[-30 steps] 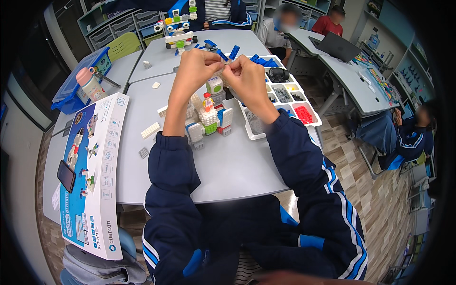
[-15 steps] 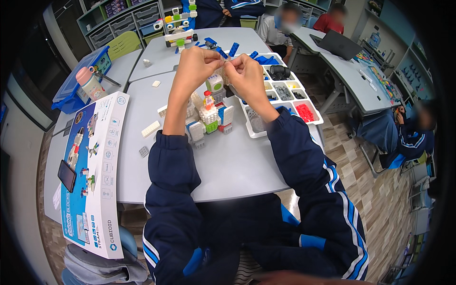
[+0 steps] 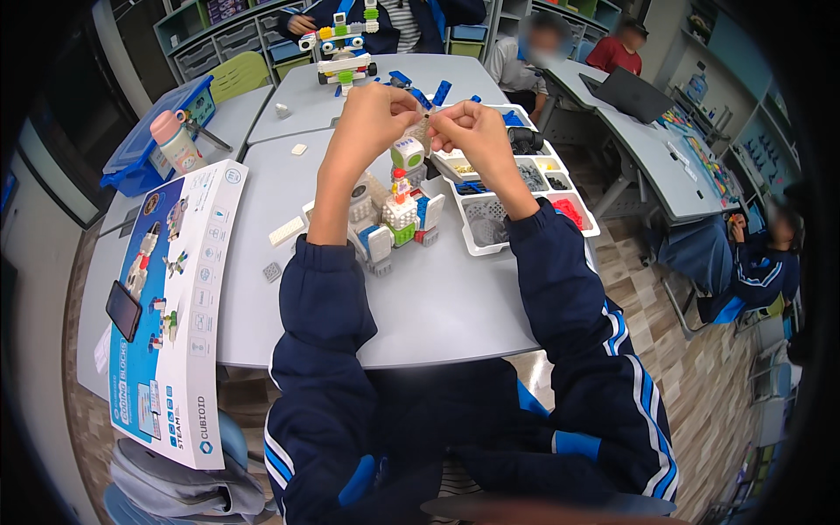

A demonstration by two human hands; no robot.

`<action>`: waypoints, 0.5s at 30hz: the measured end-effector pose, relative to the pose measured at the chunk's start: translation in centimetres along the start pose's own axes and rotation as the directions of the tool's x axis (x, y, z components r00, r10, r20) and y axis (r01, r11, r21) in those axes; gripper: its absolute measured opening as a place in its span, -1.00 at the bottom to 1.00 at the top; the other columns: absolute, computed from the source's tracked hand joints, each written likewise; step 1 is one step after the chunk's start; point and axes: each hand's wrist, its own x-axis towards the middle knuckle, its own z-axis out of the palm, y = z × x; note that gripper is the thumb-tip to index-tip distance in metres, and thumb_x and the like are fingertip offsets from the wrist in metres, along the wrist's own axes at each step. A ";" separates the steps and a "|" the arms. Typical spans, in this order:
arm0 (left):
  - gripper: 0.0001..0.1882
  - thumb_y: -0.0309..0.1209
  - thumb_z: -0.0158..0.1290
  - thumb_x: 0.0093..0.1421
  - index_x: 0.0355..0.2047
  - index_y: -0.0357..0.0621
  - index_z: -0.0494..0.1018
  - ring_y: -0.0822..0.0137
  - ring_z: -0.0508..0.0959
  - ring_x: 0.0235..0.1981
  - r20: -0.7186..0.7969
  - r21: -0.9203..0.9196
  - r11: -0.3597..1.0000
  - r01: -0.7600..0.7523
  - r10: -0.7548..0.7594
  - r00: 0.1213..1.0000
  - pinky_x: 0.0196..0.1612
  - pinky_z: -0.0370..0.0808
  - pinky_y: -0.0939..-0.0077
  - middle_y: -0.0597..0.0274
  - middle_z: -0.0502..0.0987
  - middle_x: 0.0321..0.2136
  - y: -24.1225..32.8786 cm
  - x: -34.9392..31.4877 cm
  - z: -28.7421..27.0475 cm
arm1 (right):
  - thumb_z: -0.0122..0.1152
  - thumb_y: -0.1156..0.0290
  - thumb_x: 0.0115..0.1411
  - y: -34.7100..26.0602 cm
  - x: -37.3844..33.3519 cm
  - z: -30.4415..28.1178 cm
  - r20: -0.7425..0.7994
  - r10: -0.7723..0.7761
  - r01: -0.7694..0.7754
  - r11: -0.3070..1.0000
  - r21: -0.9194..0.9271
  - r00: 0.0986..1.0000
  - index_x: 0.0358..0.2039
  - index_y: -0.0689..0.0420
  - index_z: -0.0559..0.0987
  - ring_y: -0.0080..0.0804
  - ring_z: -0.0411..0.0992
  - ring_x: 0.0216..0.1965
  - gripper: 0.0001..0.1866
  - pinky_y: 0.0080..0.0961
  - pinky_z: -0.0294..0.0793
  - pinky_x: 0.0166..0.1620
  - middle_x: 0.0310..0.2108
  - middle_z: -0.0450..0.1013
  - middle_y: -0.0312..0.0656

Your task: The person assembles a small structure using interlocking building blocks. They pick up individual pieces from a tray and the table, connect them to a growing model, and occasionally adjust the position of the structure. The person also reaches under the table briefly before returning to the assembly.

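My left hand [image 3: 376, 115] is raised over the far part of the table with thumb and fingers pinched. My right hand [image 3: 477, 136] faces it a short gap away, its fingertips also pressed together. Whatever is between the fingertips is too small to name. Below and between my forearms stands a building-block model [image 3: 398, 210] of white, green, blue and red pieces, with a small red and yellow figure [image 3: 401, 184] on it. Under my right wrist lies a white sorting tray [image 3: 503, 249] with grey, black, blue and red pieces in its compartments.
A large printed box [image 3: 188, 350] stands at the left, with a phone [image 3: 123, 311] against it. Behind it are a pink-topped bottle [image 3: 175, 140] and a blue bin [image 3: 144, 153]. Another block model [image 3: 343, 61] is at the back. People sit across and to the right.
My hands have drawn slightly apart, the right one shifting to the right. The whole view has moved a little, while the model and tray stay in place on the table.
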 end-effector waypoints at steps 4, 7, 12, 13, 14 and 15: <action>-0.82 -0.48 0.20 0.04 -0.35 -0.30 0.66 0.24 0.68 -0.46 -0.003 -0.006 1.000 0.005 -0.005 1.000 -0.31 0.59 0.45 -0.02 0.66 -0.48 0.1 0.0 0.3 | 0.29 0.46 0.19 -0.4 -0.6 0.5 -0.052 -0.133 0.118 0.965 -0.233 0.990 -0.32 0.38 0.55 -0.55 0.57 -0.50 -0.80 -0.68 0.53 -0.38 -0.48 0.60 -0.13; -0.82 -0.49 0.20 0.03 -0.35 -0.30 0.66 0.23 0.68 -0.47 -0.015 -0.027 1.000 0.006 -0.006 1.000 -0.31 0.59 0.45 -0.02 0.66 -0.48 0.1 0.0 0.4 | 0.29 0.47 0.19 -0.3 -1.1 1.1 -0.059 -0.288 0.242 0.884 -0.400 0.956 -0.36 0.36 0.54 -0.51 0.59 -0.50 -0.81 -0.62 0.55 -0.38 -0.49 0.60 -0.10; -0.82 -0.49 0.20 0.01 -0.36 -0.30 0.66 0.23 0.68 -0.47 -0.023 -0.027 1.000 0.000 0.000 1.000 -0.31 0.60 0.46 -0.02 0.67 -0.49 -0.1 0.1 0.6 | 0.28 0.48 0.15 0.5 -0.9 1.6 -0.014 -0.495 0.390 0.702 -0.596 0.869 -0.38 0.35 0.53 -0.20 0.61 -0.51 -0.83 -0.45 0.57 -0.43 -0.50 0.58 0.03; -0.82 -0.49 0.20 0.01 -0.36 -0.30 0.67 0.23 0.69 -0.46 -0.023 -0.024 1.000 0.002 -0.003 1.000 -0.30 0.60 0.47 -0.02 0.67 -0.48 -0.2 0.1 0.6 | 0.28 0.49 0.14 0.6 -0.9 1.6 0.001 -0.518 0.403 0.666 -0.628 0.856 -0.38 0.35 0.52 -0.17 0.60 -0.51 -0.83 -0.43 0.57 -0.43 -0.50 0.57 0.04; -0.82 -0.49 0.21 0.01 -0.36 -0.30 0.67 0.24 0.69 -0.45 -0.024 -0.021 1.000 0.004 -0.004 1.000 -0.30 0.60 0.47 -0.02 0.67 -0.48 -0.2 0.1 0.6 | 0.27 0.49 0.15 0.6 -0.8 1.6 0.008 -0.522 0.415 0.669 -0.616 0.853 -0.37 0.35 0.52 -0.20 0.61 -0.51 -0.83 -0.43 0.56 -0.43 -0.50 0.58 0.03; -0.83 -0.49 0.21 0.01 -0.37 -0.30 0.67 0.24 0.69 -0.44 -0.029 -0.019 1.000 0.002 -0.003 1.000 -0.30 0.60 0.48 -0.01 0.67 -0.48 -0.2 0.1 0.5 | 0.27 0.48 0.15 0.7 -0.8 1.6 0.011 -0.518 0.418 0.677 -0.605 0.855 -0.36 0.35 0.52 -0.23 0.61 -0.50 -0.83 -0.44 0.56 -0.43 -0.49 0.58 0.02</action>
